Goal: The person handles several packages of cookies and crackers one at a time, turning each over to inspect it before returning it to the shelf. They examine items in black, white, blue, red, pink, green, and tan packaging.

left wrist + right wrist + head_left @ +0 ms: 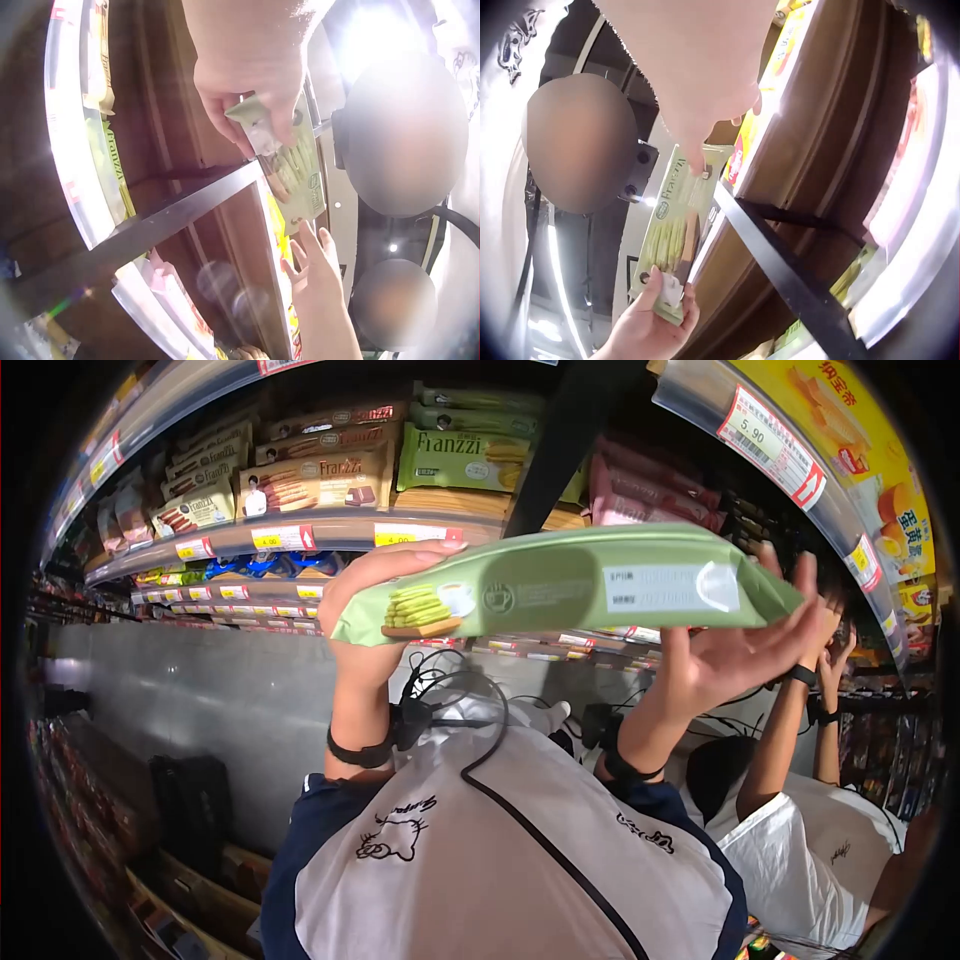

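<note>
A green Franzzi biscuit-stick packet (560, 585) is held up in front of the shelf, its side with the printed date panel facing the head camera. My left hand (372, 575) grips the packet's left end, thumb on one face and fingers on the other, as the right wrist view also shows. At the other end, my right hand (735, 660) has its fingers extended and spread, with the thumb close beneath the packet's lower edge. In the right wrist view a finger of that hand overlaps the packet's front near the brand name.
Brown Franzzi packets (318, 480), green ones (468, 458) and pink packets (650, 485) fill the shelf behind, split by a dark upright post (565, 440). Price tags line the shelf edge (340, 538). Another person (800, 860) stands close on the right, arms raised. A black cable (540, 820) runs down my shirt.
</note>
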The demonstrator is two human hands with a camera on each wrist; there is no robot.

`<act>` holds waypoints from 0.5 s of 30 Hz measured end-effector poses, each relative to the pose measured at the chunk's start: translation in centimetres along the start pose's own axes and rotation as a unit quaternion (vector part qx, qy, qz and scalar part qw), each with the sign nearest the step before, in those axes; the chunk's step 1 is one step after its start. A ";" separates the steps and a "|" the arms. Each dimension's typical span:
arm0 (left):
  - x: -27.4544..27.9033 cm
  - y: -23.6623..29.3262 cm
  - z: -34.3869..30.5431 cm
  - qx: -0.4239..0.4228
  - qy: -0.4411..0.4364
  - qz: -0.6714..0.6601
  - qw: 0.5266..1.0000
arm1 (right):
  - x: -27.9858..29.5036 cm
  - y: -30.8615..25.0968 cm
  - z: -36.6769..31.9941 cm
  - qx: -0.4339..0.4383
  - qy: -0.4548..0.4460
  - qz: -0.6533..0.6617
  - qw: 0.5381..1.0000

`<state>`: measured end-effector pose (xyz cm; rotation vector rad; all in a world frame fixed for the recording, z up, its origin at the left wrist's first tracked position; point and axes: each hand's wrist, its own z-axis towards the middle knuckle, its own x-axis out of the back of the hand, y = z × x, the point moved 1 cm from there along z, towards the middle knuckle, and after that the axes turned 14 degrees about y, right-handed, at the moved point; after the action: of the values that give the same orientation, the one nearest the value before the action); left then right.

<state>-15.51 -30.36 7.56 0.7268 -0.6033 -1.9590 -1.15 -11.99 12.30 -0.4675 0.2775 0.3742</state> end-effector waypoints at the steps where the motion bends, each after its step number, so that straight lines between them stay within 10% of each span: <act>1: 0.2 0.0 0.0 0.011 0.000 -0.021 1.000 | 0.2 0.2 -0.4 -0.031 -0.035 0.007 0.999; 15: -0.3 0.2 -0.1 -0.008 0.001 -0.080 0.997 | 0.1 -0.5 -2.4 -0.072 -0.167 0.032 0.983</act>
<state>-15.17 -30.19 7.71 0.7873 -0.5429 -2.1075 -1.29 -13.53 10.43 -0.5297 -0.0612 0.5294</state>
